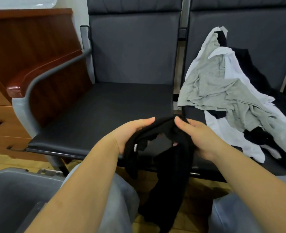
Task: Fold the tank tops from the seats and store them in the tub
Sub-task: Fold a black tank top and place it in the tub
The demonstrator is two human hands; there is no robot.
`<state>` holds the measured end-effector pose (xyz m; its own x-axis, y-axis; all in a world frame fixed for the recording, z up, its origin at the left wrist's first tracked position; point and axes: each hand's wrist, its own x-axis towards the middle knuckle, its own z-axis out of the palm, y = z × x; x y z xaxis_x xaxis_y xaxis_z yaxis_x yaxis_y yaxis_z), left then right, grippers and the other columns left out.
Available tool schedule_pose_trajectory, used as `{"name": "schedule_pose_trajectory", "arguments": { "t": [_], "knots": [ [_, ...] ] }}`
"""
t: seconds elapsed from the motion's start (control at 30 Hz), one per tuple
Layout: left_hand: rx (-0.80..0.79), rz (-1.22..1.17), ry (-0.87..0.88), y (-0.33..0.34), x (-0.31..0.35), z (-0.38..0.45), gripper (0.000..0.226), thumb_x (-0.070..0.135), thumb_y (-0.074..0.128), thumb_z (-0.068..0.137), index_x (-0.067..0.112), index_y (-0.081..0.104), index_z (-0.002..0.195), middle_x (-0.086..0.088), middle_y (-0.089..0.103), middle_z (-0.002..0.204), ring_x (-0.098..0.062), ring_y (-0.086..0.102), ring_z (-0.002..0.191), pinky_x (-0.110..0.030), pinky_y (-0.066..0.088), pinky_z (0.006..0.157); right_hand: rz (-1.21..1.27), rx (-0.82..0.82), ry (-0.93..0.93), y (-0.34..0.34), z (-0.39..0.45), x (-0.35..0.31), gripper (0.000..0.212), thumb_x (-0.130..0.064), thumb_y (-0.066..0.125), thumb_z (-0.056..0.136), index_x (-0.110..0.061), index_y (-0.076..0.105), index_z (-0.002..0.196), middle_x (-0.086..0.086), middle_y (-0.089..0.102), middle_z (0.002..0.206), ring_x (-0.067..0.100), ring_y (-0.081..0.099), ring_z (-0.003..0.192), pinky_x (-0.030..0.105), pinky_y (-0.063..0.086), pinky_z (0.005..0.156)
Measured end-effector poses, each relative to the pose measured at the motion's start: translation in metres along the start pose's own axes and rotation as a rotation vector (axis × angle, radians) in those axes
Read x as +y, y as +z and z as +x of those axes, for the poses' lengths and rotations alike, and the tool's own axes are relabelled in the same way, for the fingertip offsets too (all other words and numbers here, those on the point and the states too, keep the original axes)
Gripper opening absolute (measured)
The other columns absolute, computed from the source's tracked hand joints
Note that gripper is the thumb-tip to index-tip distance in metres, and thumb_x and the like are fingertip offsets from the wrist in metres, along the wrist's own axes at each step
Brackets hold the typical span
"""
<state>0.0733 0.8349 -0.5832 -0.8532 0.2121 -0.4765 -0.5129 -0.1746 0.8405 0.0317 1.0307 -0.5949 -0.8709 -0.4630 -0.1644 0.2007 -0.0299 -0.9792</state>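
Observation:
A black tank top (169,165) hangs bunched between my two hands in front of the left seat (105,108), its lower part drooping down between my knees. My left hand (130,133) grips its upper left part, thumb on top. My right hand (196,135) grips the upper right part, fingers curled under the cloth. On the right seat (194,113) lies a heap of grey, white and black tank tops (231,98). The grey tub (13,195) stands at the lower left by my left knee; what it holds is hidden.
A seat armrest with a red-brown wooden top (43,71) stands left of the left seat. Beyond it is a wooden cabinet with drawers (3,105). The floor below is yellowish wood. My knees in light jeans (122,199) are at the bottom.

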Motion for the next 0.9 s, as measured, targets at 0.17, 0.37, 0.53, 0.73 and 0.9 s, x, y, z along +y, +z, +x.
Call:
{"name": "schedule_pose_trajectory", "arguments": {
  "t": [0.17,0.37,0.53,0.73,0.9],
  "knots": [
    [0.0,0.184,0.03,0.0,0.0,0.001,0.03,0.044,0.066,0.067,0.016,0.066,0.079,0.002,0.059,0.061,-0.007,0.046,0.05,-0.018,0.035,0.046,0.194,0.174,0.101,-0.025,0.007,-0.012,0.039,-0.05,0.057,0.088,-0.012,0.062,0.084,0.005,0.054,0.055,0.018,0.056,0.049,0.029,0.051,0.056],
    [-0.008,-0.237,0.085,-0.002,0.004,-0.002,0.028,0.035,0.06,0.075,0.008,0.062,0.066,-0.001,0.045,0.055,-0.013,0.052,0.052,-0.024,0.052,0.052,-0.048,0.109,-0.031,-0.02,0.003,-0.005,0.033,-0.045,0.065,0.076,-0.016,0.065,0.091,0.003,0.07,0.081,0.009,0.068,0.067,0.024,0.051,0.067],
    [0.049,-0.231,0.048,0.004,0.001,-0.003,0.032,0.036,0.066,0.071,0.006,0.068,0.062,-0.003,0.051,0.055,-0.012,0.055,0.049,-0.023,0.054,0.049,-0.292,-0.192,-0.045,-0.006,0.0,0.013,0.051,-0.041,0.079,0.071,-0.034,0.059,0.117,-0.003,0.069,0.109,0.012,0.067,0.102,0.032,0.051,0.092],
    [0.006,-0.174,0.008,0.007,-0.001,-0.003,0.037,0.042,0.064,0.073,0.009,0.075,0.061,-0.007,0.063,0.065,-0.014,0.062,0.056,-0.024,0.057,0.059,-0.446,-0.083,-0.146,0.001,-0.001,0.013,0.022,-0.031,0.067,0.086,-0.01,0.067,0.086,0.004,0.066,0.078,0.017,0.065,0.076,0.039,0.052,0.08],
    [0.003,-0.087,-0.004,0.005,0.0,0.0,0.049,0.055,0.057,0.076,0.009,0.074,0.069,-0.008,0.065,0.069,-0.016,0.064,0.062,-0.023,0.055,0.058,-0.345,-0.023,-0.179,0.0,-0.004,0.008,0.035,-0.047,0.062,0.078,-0.015,0.071,0.088,0.005,0.071,0.087,0.021,0.068,0.085,0.037,0.054,0.082]
  ]
}}
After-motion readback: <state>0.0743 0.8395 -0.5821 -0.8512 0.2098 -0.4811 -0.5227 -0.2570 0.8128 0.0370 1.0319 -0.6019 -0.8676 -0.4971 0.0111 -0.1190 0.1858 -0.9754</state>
